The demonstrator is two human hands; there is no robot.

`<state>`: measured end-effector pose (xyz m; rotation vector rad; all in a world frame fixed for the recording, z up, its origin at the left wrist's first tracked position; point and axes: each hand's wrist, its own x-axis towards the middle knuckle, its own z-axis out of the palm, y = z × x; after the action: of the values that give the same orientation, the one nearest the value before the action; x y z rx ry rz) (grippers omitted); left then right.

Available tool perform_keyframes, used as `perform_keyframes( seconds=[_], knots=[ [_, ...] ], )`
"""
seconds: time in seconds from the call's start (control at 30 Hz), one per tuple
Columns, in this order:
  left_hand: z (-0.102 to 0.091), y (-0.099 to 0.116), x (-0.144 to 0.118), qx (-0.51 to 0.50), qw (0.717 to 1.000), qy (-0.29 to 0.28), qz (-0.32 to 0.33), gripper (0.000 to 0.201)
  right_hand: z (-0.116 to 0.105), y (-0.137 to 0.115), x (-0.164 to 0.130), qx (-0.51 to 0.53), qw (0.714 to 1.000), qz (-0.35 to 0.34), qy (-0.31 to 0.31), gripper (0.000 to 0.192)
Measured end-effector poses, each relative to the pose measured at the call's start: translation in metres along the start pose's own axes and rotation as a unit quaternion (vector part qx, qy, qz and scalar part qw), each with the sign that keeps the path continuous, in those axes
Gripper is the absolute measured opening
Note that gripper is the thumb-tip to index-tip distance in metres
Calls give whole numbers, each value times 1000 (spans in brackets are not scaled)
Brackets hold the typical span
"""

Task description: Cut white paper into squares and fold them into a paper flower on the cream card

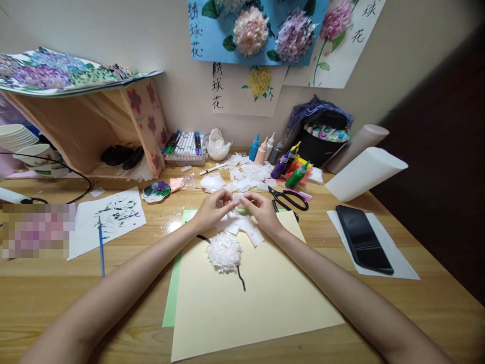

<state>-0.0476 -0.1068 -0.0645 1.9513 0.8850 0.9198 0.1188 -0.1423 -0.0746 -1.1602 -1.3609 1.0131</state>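
Above the far edge of a cream sheet of paper (261,303), my left hand (215,208) and my right hand (261,208) meet, fingertips pinched on a small white paper piece (238,197). Several white paper pieces (246,226) lie just under my hands. Nearer to me on the cream sheet sits a fluffy white paper flower (224,252), with dark painted stem lines showing on two sides of it. A green sheet (172,298) peeks out beneath the cream one. Black-handled scissors (290,199) rest close to my right hand.
Paint bottles (261,149), loose white paper pieces (246,172) and a marker set (185,146) line the back. A phone (364,237) and a white roll (366,174) are on the right. At left are a paintbrush (101,247), a paint-marked sheet (125,217) and a palette (156,190).
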Motion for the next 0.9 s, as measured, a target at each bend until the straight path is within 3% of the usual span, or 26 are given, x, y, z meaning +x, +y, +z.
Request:
perform_keyframes(
  seconds=[0.17,0.33,0.53,0.7,0.9],
  knots=[
    [-1,0,1,41,999,6,19,22,0,2,1,9,1000,15,13,29],
    [-3,-1,0,63,996,42,35,14,2,-1,0,10,999,30,-29,27],
    [-1,2,-4,188,966,143,106,12,5,-2,-2,2,999,29,-16,25],
    [2,8,-8,270,948,108,133,11,5,-1,-2,8,999,22,-27,23],
    [2,5,-6,277,946,109,127,11,5,-1,-2,-7,999,12,-37,24]
  ],
)
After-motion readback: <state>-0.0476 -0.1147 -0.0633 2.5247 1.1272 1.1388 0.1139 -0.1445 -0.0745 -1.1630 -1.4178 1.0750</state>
